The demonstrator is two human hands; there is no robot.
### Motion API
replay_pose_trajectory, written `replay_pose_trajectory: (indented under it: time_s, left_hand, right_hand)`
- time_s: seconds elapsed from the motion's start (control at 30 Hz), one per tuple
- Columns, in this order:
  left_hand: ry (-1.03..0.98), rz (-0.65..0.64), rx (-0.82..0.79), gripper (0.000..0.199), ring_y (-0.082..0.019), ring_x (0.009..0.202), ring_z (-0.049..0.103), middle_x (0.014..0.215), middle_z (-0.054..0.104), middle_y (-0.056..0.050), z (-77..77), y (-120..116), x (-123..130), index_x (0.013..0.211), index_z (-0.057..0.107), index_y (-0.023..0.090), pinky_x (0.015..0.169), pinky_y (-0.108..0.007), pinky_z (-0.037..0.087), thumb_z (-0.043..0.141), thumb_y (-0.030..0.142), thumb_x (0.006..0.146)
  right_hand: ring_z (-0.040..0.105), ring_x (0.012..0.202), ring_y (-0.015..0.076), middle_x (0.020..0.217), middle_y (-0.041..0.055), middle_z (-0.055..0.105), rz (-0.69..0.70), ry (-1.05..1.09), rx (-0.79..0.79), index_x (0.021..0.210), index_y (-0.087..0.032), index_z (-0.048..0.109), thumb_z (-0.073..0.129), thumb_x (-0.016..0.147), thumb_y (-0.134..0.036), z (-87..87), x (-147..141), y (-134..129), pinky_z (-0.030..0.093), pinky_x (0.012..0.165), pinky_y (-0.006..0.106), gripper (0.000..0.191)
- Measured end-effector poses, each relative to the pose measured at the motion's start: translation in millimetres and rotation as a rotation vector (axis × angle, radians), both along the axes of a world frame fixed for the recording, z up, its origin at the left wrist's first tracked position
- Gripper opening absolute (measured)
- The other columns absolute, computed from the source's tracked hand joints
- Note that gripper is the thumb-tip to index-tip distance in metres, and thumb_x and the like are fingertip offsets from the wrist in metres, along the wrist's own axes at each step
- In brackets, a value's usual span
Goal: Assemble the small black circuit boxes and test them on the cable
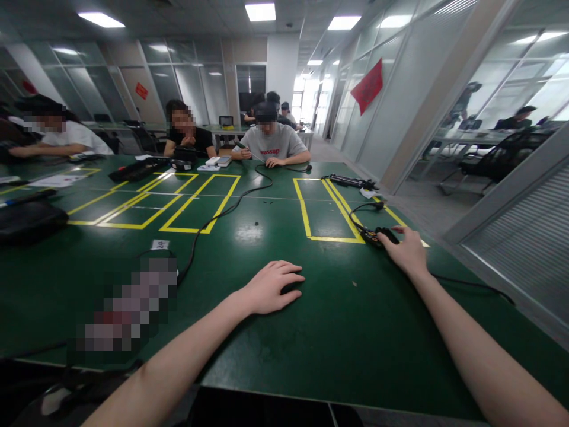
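Observation:
My left hand (272, 287) rests palm down on the green table (329, 332), its fingers apart and pointing right, with nothing in it. Farther right, my right hand (405, 249) has its thumb and fingers around the near end of a small black device (381, 236) with a cable. That device lies at the lower right corner of a yellow tape rectangle (335, 239). A short black cable (353, 212) loops up from it to a plug (379, 205).
Across the table sit several people, one in a grey shirt (284, 142). A blurred-out object (133, 302) lies at the left, with a long black cable (192, 255) running away from it. A black bag (31, 222) is at the far left; a folded black tripod (351, 181) lies back right.

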State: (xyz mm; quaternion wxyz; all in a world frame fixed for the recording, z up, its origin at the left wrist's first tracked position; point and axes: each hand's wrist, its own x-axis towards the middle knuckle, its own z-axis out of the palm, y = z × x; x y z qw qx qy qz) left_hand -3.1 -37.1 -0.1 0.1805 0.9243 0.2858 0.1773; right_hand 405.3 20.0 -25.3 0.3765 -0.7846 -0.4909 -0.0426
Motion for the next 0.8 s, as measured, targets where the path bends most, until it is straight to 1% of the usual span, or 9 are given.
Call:
replay_pose_trajectory:
  time_s: [0.07,0.13,0.2,0.33,0.43,0.5,0.63,0.73,0.8]
  left_hand:
    - [0.001,0.000,0.003,0.032,-0.026,0.135,0.055,0.145,0.063,-0.008,-0.1,0.1,0.0,0.129,0.069,0.025,0.118,-0.047,0.040,0.063,0.033,0.098]
    - [0.002,-0.001,0.003,0.032,-0.026,0.135,0.055,0.145,0.063,-0.008,-0.4,0.2,0.0,0.129,0.069,0.025,0.118,-0.046,0.040,0.064,0.033,0.098]
    - [0.001,0.000,0.002,0.032,-0.026,0.135,0.055,0.145,0.063,-0.008,-0.8,0.4,0.2,0.129,0.069,0.025,0.119,-0.046,0.039,0.064,0.033,0.098]
    - [0.002,0.006,0.001,0.032,-0.026,0.135,0.055,0.144,0.063,-0.008,-1.2,0.3,0.2,0.128,0.070,0.024,0.118,-0.045,0.040,0.066,0.032,0.097]
    - [0.004,0.005,-0.006,0.033,-0.025,0.135,0.056,0.144,0.063,-0.009,-0.9,0.3,-0.1,0.128,0.070,0.022,0.118,-0.045,0.040,0.066,0.031,0.097]
    - [0.003,0.004,-0.008,0.032,-0.025,0.134,0.056,0.144,0.063,-0.008,-0.5,0.3,-0.4,0.128,0.069,0.022,0.118,-0.045,0.040,0.066,0.031,0.097]
    - [0.010,0.005,-0.006,0.032,-0.026,0.135,0.056,0.145,0.063,-0.008,0.1,0.4,-0.8,0.128,0.069,0.023,0.118,-0.046,0.041,0.065,0.032,0.097]
    - [0.009,0.004,-0.005,0.032,-0.026,0.135,0.056,0.145,0.063,-0.008,-0.2,0.4,-0.8,0.128,0.069,0.024,0.118,-0.047,0.040,0.064,0.033,0.098]
    - [0.005,0.003,-0.001,0.032,-0.026,0.135,0.056,0.145,0.062,-0.008,-0.6,0.4,-0.7,0.128,0.069,0.025,0.118,-0.046,0.040,0.064,0.033,0.098]
  right_hand:
    - [0.066,0.094,0.0336,0.102,0.0142,0.070,0.072,-0.087,-0.063,0.100,-0.020,0.070,0.064,0.079,-0.063,1.6,-2.4,-1.0,0.051,0.073,0.041,0.048]
    - [0.066,0.091,0.0331,0.096,0.0126,0.071,0.134,-0.132,-0.140,0.092,-0.022,0.072,0.063,0.081,-0.062,5.4,-6.4,-2.8,0.050,0.068,0.039,0.043]
    - [0.067,0.091,0.0323,0.099,0.0120,0.072,0.171,-0.188,-0.174,0.090,-0.023,0.075,0.061,0.084,-0.058,10.7,-11.4,-4.8,0.048,0.065,0.038,0.039]
    - [0.069,0.091,0.0316,0.106,0.0109,0.074,0.192,-0.288,-0.226,0.095,-0.024,0.078,0.060,0.086,-0.046,19.8,-20.3,-7.4,0.046,0.063,0.037,0.030]
    - [0.070,0.087,0.0318,0.096,0.0101,0.076,0.170,-0.239,-0.269,0.099,-0.025,0.078,0.061,0.085,-0.042,20.2,-20.8,-6.8,0.046,0.063,0.037,0.029]
    - [0.070,0.084,0.0311,0.088,0.0091,0.075,0.182,-0.157,-0.242,0.099,-0.024,0.078,0.062,0.082,-0.043,17.8,-18.1,-6.0,0.047,0.062,0.036,0.031]
    - [0.069,0.081,0.0281,0.083,0.0070,0.074,0.212,-0.027,-0.181,0.100,-0.022,0.076,0.063,0.076,-0.044,13.9,-15.1,-4.5,0.047,0.062,0.033,0.035]
    - [0.069,0.079,0.0276,0.082,0.0065,0.073,0.163,-0.033,-0.226,0.104,-0.022,0.075,0.062,0.075,-0.042,14.2,-19.3,-3.0,0.045,0.059,0.032,0.038]
    - [0.069,0.079,0.0293,0.085,0.0077,0.075,0.123,-0.074,-0.253,0.104,-0.023,0.076,0.063,0.075,-0.044,15.3,-23.1,-1.7,0.044,0.059,0.033,0.038]
